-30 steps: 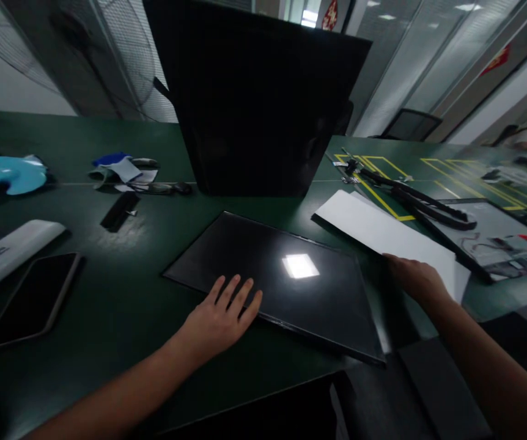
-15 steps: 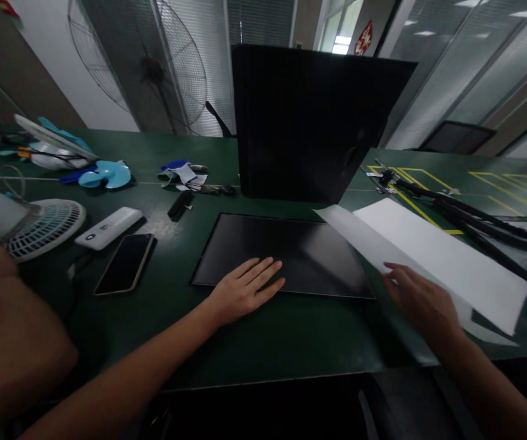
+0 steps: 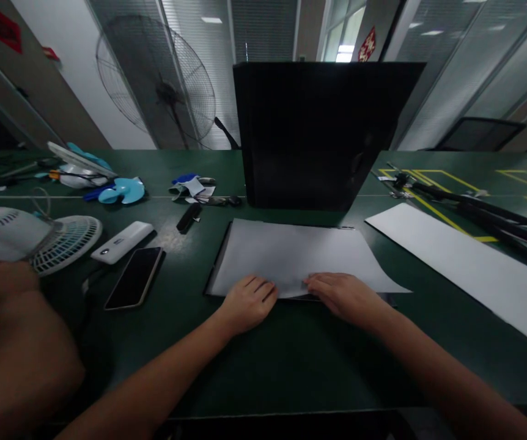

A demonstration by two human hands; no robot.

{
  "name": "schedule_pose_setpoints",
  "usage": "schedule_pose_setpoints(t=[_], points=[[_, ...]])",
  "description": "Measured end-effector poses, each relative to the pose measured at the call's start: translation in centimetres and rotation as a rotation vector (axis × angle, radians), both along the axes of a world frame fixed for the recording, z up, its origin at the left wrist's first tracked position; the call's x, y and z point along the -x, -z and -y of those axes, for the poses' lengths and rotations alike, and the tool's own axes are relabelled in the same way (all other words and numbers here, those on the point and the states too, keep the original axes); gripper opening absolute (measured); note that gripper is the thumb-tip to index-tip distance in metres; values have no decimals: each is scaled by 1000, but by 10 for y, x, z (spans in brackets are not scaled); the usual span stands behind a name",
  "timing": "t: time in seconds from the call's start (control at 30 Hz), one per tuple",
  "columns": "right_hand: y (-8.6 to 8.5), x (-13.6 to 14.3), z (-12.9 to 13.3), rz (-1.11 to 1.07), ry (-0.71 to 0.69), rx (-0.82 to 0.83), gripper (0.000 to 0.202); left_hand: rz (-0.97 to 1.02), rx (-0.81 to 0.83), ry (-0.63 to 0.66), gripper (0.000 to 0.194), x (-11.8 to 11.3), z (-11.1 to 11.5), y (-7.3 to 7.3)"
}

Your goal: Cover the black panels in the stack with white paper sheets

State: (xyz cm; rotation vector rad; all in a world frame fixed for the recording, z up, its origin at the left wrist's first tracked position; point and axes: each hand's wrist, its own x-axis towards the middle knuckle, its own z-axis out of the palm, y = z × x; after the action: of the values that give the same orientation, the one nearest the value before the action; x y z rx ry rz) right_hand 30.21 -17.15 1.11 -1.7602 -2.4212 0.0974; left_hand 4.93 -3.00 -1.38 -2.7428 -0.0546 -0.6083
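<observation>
A white sheet (image 3: 291, 253) already covers the dark panel (image 3: 215, 269), both hands (image 3: 247, 302) (image 3: 341, 294) pressing its near edge, fingers flat, gripping nothing; squaring it up seems left.

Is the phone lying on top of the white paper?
No, the phone lies on the green table, left of the white paper under both hands.

White sheet (image 3: 291, 253) that my right hand (image 3: 343, 295) was lifting off the stack at 3 o'clock half a second ago now lies flat over the black panel (image 3: 220, 256), covering nearly all of it. Right hand moved in from 3 o'clock to the sheet's near edge. My left hand (image 3: 247, 300) went from flat on the panel to fingers curled at that same edge.
</observation>
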Motion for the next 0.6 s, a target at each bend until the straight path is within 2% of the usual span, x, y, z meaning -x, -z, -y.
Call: schedule_pose_setpoints(t=[0.13, 0.23, 0.27, 0.33, 0.43, 0.5, 0.6], points=[[-14, -13, -15, -57, -68, 55, 27, -14, 47, -39, 19, 3, -1, 8], [-21, -38, -18, -151, -53, 161, 39, -35, 74, -61, 24, 3, -1, 8], [-21, -52, -18, -194, 5, 192, 42, -40, 80, -71, 25, 2, -2, 7], [-16, -86, -13, -254, 227, 145, 43, -47, 88, -92, 26, 2, -2, 6], [0, -143, 0, -228, 613, -143, 48, -52, 96, -114, 26, 1, -2, 5], [13, -176, 10, -202, 738, -254, 47, -41, 115, -137, 27, 1, -3, 7], [33, -208, 21, -199, 826, -291, 42, -6, 157, -181, 29, 2, -4, 13]])
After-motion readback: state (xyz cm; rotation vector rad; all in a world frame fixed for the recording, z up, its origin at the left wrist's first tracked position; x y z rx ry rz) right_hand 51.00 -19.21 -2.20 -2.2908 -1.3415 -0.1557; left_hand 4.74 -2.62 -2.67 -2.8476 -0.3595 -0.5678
